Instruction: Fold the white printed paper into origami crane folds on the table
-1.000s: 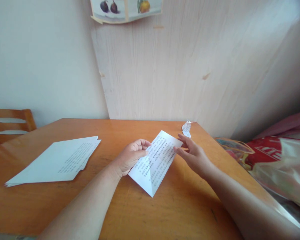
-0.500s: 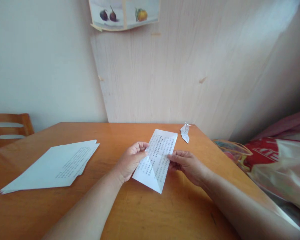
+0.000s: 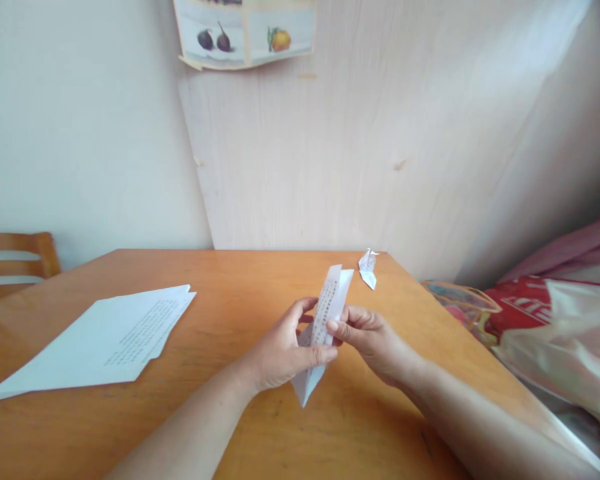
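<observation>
A sheet of printed paper (image 3: 327, 300), partly folded together lengthwise, is held tilted above the table. My left hand (image 3: 285, 350) grips its lower left part, the thumb lying across the front and the fingers behind. On the right edge, my right hand (image 3: 367, 337) pinches the paper between thumb and fingers. Both hands are closed on this one sheet, and some fingertips are hidden behind it. Beyond my right hand, a small folded paper crane (image 3: 368, 268) rests near the table's far right corner.
A stack of printed paper (image 3: 95, 340) lies on the left of the wooden table (image 3: 245, 273). A chair (image 3: 20, 257) stands at the far left. Bags and a red package (image 3: 523, 303) crowd the right side. Fruit pictures (image 3: 245, 37) hang on the wall behind.
The paper has gone from nearly flat and open to narrow, its long sides brought together. My left thumb has moved right across its front. The view has shifted slightly.
</observation>
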{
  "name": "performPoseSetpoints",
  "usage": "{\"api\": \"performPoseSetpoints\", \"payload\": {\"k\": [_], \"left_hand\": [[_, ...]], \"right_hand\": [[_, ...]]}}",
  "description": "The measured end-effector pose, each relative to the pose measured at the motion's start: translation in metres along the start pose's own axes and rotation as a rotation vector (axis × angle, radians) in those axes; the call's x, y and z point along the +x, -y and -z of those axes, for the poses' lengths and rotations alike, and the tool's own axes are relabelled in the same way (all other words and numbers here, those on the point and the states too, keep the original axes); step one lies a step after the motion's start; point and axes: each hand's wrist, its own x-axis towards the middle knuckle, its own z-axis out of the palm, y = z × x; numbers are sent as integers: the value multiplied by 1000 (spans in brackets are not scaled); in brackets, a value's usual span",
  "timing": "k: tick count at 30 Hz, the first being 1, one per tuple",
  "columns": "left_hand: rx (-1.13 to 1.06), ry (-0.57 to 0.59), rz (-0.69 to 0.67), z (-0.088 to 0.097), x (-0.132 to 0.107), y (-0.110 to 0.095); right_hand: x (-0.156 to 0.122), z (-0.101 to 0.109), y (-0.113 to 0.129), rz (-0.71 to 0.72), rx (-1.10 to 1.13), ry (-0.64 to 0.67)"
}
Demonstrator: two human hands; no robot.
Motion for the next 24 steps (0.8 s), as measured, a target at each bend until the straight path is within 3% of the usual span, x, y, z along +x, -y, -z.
{"api": "performPoseSetpoints", "payload": {"k": [5,13,21,24], "left_hand": [[-288,126,-5,10,1,-5],[-438,-237,163,39,14,13],[-521,-286,183,50,18,17],[-533,-281,174,54,17,16]], "right_hand": [[-1,10,6,33,-66,0],[8,51,4,-7,-47,-74],[16,71,-2,-79,-4,-243],[17,73,-3,-72,-30,-233]]}}
